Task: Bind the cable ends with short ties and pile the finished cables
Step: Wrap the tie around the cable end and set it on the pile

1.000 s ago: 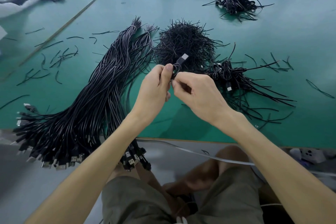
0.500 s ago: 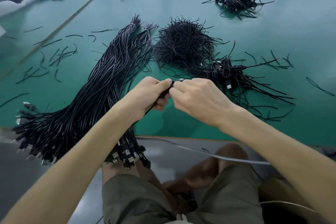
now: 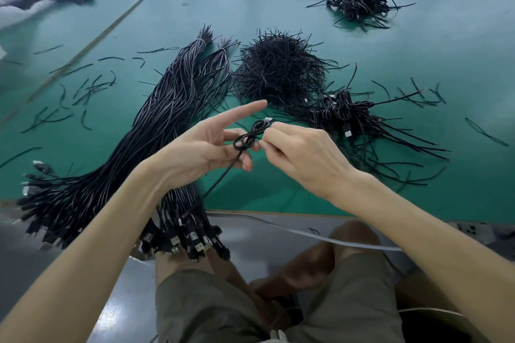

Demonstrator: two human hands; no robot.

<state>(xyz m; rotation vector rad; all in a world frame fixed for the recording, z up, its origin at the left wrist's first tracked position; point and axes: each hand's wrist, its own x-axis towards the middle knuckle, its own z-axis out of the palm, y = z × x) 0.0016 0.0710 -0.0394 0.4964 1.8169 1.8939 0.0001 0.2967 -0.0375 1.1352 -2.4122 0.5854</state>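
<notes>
Since half a second ago the left hand (image 3: pixel 206 147) is turning open-side up and its index finger is stretching toward the far side; before, both hands were closed together over the work. Now the cable (image 3: pixel 250 138) is showing between them as a small figure-eight coil. The left hand is gripping the near loop with thumb and curled lower fingers. The right hand (image 3: pixel 303 156) is pinching the far loop just under the silver plug (image 3: pixel 268 120). I think the coil is being held at both ends so it is not springing open before a tie goes around its waist. Whether a tie is already in the fingers, I cannot tell. The cable's tail is hanging toward the near edge of the green table (image 3: pixel 418 50). The heap of short ties (image 3: pixel 278 72) is lying just beyond the hands. The finished cables (image 3: pixel 345 111) are at the right and the unbound bundle (image 3: pixel 125 153) at the left, probably for easy reach. No label or writing is readable.
</notes>
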